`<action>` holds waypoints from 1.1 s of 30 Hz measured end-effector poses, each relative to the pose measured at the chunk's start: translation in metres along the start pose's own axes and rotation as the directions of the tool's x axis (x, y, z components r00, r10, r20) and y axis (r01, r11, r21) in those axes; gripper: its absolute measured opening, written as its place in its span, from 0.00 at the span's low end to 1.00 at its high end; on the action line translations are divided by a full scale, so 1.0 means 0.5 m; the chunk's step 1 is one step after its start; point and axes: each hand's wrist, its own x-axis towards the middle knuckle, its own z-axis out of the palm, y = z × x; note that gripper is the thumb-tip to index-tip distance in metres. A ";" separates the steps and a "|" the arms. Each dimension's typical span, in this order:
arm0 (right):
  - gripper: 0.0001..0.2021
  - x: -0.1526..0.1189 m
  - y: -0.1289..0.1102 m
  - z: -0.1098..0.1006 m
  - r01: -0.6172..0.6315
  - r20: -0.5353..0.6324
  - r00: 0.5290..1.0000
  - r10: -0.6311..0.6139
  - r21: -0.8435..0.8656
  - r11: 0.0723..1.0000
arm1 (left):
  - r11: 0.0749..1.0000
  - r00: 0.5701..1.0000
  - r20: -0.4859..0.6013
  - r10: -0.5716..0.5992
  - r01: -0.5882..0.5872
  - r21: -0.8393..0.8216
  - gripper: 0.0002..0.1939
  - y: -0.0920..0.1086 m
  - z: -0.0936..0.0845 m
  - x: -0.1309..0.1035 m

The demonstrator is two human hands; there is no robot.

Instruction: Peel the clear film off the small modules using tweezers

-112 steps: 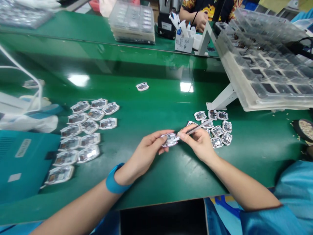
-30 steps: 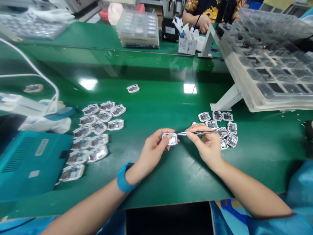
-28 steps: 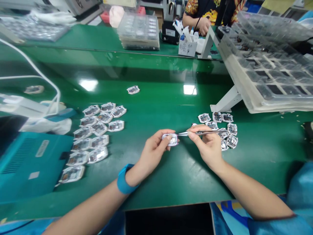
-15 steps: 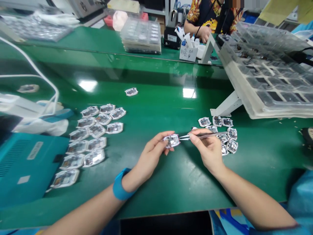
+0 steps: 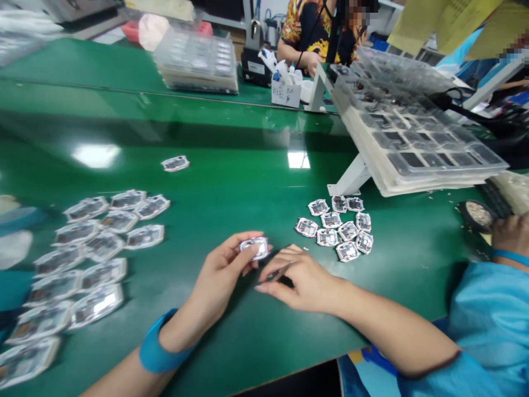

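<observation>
Between its thumb and fingers, my left hand (image 5: 225,270) holds a small white-rimmed electronic part (image 5: 254,248) above the green table (image 5: 256,342). Just right of it, my right hand (image 5: 303,278) is closed around metal tweezers (image 5: 281,272), whose tips are hard to make out and lie apart from the held part. Beyond my right hand lies a cluster of similar parts (image 5: 328,237). Rows of more such parts (image 5: 104,246) spread over the table on the left, and a single one (image 5: 175,163) lies farther back.
A slanted stack of clear-lidded trays (image 5: 438,160) stands on a white bracket (image 5: 351,176) at the right. Behind are stacked trays (image 5: 196,60) and a labelled box (image 5: 285,94). A person (image 5: 314,33) sits opposite; another person's hand (image 5: 511,236) is at the right edge.
The view has turned right, shifting the scene leftward. My right hand has turned over and lowered, drawing the tweezers away from the part, which stays in my left hand.
</observation>
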 end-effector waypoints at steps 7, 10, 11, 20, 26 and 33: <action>0.06 -0.002 -0.002 -0.002 -0.031 0.011 0.999 0.031 -0.033 0.999 | 0.999 0.999 -0.019 -0.032 0.031 -0.009 0.25 0.007 0.006 -0.004; 0.08 -0.002 -0.004 -0.003 -0.063 0.045 0.997 0.065 -0.052 0.997 | 0.999 0.999 -0.038 -0.029 0.029 -0.014 0.26 0.008 0.011 -0.004; 0.08 -0.001 -0.005 -0.004 -0.073 0.058 0.995 0.076 -0.059 0.996 | 1.000 0.999 -0.045 -0.026 0.025 -0.018 0.26 0.007 0.012 -0.004; 0.10 0.005 -0.011 -0.013 -0.102 0.107 0.988 0.109 -0.066 0.993 | 1.000 0.998 -0.060 0.017 -0.016 0.022 0.26 -0.003 0.015 -0.001; 0.12 0.007 -0.011 -0.014 -0.102 0.130 0.985 0.112 -0.084 0.991 | 1.000 0.994 -0.113 -0.005 0.001 -0.031 0.29 0.010 0.015 0.000; 0.14 0.013 -0.010 -0.016 -0.081 0.150 0.983 0.102 -0.139 0.987 | 0.995 0.985 -0.158 -0.068 0.056 -0.076 0.33 0.022 0.026 0.000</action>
